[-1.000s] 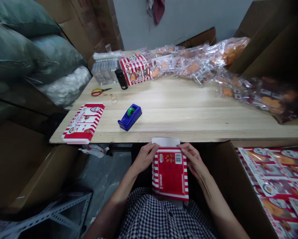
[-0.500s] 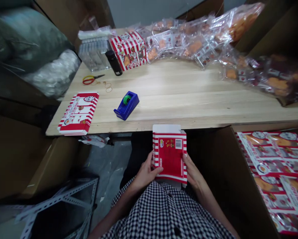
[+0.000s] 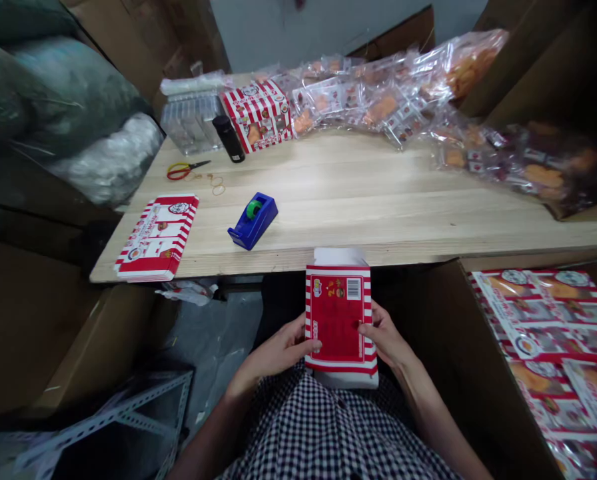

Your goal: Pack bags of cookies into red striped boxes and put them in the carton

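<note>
Head view: looked down over a pale wooden table (image 3: 358, 207) to a checked shirt (image 3: 328, 427).
Flat stack (image 3: 158, 235): lay at the table's left front corner, printed red and white.
Scissors (image 3: 177, 172): lay farther back, near a black bottle (image 3: 229, 140).
Tape dispenser (image 3: 252, 223): sat near the table's front edge, blue, with a green roll.
Left hand (image 3: 281, 349): gripped the striped carton (image 3: 334, 320) by its left side, thumb across the red face.
Carton's place: held over the lap, in front of the table's edge, back panel upward.
White flap (image 3: 339, 256): stood out at the far end; judged thin, likely to crease if pinched.
Card panels: seemed light, fairly stiff along the folds, softer mid-face; probably easy to dent, perhaps a little slippery on the print. Could not be judged full or empty.
Side edges: judged the best hold, one hand on each, thumbs light, clear of the flap.
Right hand (image 3: 387, 339): gripped the right side, thumb on the face, fingers partly hidden.
Clear bags (image 3: 381, 110): lay heaped along the table's back.
Packed cartons (image 3: 543, 320): lay in a cardboard box (image 3: 453, 320), far right.
</note>
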`<state>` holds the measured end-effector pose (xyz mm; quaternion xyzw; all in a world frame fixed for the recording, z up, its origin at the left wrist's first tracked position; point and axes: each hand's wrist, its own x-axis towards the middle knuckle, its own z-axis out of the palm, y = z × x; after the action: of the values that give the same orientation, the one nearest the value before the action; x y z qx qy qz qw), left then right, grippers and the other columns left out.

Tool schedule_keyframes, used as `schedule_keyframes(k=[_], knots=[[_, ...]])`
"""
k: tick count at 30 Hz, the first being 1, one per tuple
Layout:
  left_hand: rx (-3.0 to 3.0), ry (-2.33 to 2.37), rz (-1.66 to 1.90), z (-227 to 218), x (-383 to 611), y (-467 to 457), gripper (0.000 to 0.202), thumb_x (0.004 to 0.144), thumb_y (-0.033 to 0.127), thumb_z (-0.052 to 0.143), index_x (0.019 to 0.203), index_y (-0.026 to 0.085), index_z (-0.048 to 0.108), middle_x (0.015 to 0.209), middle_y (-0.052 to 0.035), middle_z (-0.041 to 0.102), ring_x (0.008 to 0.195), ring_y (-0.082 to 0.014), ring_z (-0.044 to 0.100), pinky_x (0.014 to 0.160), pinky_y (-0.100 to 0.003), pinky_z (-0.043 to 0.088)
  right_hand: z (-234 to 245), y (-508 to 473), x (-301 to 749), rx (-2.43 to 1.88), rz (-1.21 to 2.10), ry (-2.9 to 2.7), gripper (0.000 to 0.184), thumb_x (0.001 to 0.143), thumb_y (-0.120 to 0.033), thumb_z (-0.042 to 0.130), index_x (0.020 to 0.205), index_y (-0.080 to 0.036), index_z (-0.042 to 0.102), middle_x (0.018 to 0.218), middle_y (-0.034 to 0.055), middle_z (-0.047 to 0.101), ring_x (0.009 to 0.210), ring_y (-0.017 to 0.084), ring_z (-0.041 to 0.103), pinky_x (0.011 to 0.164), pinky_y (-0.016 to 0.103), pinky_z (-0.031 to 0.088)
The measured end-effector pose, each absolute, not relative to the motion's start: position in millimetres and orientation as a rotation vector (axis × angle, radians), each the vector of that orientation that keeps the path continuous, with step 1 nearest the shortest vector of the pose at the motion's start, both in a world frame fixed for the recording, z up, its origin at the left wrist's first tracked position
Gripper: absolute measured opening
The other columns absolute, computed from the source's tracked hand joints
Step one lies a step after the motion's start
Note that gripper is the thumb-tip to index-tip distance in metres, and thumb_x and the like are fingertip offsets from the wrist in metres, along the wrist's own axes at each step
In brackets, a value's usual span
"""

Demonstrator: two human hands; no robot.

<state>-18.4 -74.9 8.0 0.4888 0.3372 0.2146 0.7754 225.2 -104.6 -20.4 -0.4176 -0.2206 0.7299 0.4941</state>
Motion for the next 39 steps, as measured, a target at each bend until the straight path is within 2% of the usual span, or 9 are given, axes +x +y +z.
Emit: schedule_keyframes(k=[3,7,10,15,19,25,29,35,39], knots=[[1.119,0.886,0.721,11,-27,-58,0.069,0.085,0.025,0.072,0.147,0.029,0.041,0.144,-0.0112,0.054,0.125,-0.0282,0.058,0.109,-0.049,0.044,-36,-108,222,-1.031,1.772,-0.507,0.047,0.065,-0.027,0.089,0.107,-0.025,0.068,0.099,0.0038,0.080,0.080,0.022,0.076,0.076,0.036,0.061],[1.218,0.933,1.120,22,-26,-34,0.048,0.089,0.023,0.066,0.136,0.028,0.056,0.147,-0.0087,0.051,0.134,-0.0263,0.050,0.115,-0.045,0.038,-41,-108,221,-0.970,1.836,-0.553,0.048,0.068,-0.026,0.088,0.112,-0.026,0.068,0.105,0.0038,0.079,0.089,0.022,0.076,0.081,0.036,0.060],[1.297,0.959,1.150,26,-17,-24,0.030,0.090,0.025,0.065,0.119,0.024,0.070,0.140,-0.0094,0.058,0.132,-0.0255,0.052,0.112,-0.041,0.042,-38,-106,220,-0.917,1.882,-0.592,0.048,0.071,-0.026,0.087,0.115,-0.028,0.067,0.110,0.0031,0.077,0.094,0.022,0.075,0.086,0.037,0.059],[1.324,1.030,1.137,14,-5,-14,0.019,0.091,0.030,0.063,0.102,0.020,0.075,0.147,-0.0099,0.050,0.132,-0.0257,0.050,0.112,-0.038,0.038,-47,-109,219,-0.896,1.899,-0.618,0.048,0.074,-0.029,0.085,0.118,-0.030,0.067,0.117,0.0025,0.075,0.104,0.022,0.072,0.094,0.036,0.055],[1.244,1.066,1.036,-3,0,-8,0.025,0.091,0.037,0.062,0.089,0.015,0.073,0.117,-0.0096,0.067,0.109,-0.0228,0.062,0.095,-0.030,0.045,-51,-111,223,-0.991,1.864,-0.660,0.043,0.080,-0.033,0.080,0.122,-0.031,0.066,0.121,0.0044,0.073,0.105,0.023,0.071,0.093,0.038,0.055],[1.268,1.052,0.967,-7,4,-12,0.026,0.092,0.038,0.059,0.087,0.015,0.067,0.097,-0.0044,0.066,0.086,-0.0158,0.059,0.079,-0.023,0.044,-12,-88,240,-1.090,1.448,-0.706,0.052,0.092,-0.037,0.066,0.141,-0.036,0.050,0.143,0.0040,0.058,0.126,0.022,0.058,0.105,0.038,0.047],[1.272,0.999,0.971,5,6,-17,0.023,0.096,0.036,0.053,0.091,0.016,0.064,0.089,-0.0021,0.062,0.079,-0.0139,0.055,0.074,-0.022,0.043,3,-75,247,-1.115,1.507,-0.808,0.044,0.091,-0.037,0.067,0.134,-0.031,0.060,0.133,0.0064,0.065,0.118,0.024,0.063,0.104,0.040,0.047],[1.328,1.024,0.925,12,5,-26,0.023,0.096,0.036,0.053,0.084,0.017,0.059,0.082,-0.0005,0.057,0.071,-0.0117,0.050,0.067,-0.022,0.040,5,-72,250,-1.185,1.339,-0.989,0.021,0.090,-0.037,0.068,0.105,-0.026,0.078,0.135,0.0056,0.061,0.131,0.025,0.052,0.106,0.034,0.042],[1.217,1.077,0.940,0,13,-30,0.025,0.091,0.037,0.061,0.078,0.016,0.058,0.074,0.0015,0.055,0.064,-0.0100,0.047,0.061,-0.021,0.038,2,-67,245,-1.180,1.415,-0.756,0.017,0.085,-0.037,0.074,0.081,-0.021,0.077,0.121,0.0072,0.069,0.110,0.023,0.064,0.089,0.030,0.051]])
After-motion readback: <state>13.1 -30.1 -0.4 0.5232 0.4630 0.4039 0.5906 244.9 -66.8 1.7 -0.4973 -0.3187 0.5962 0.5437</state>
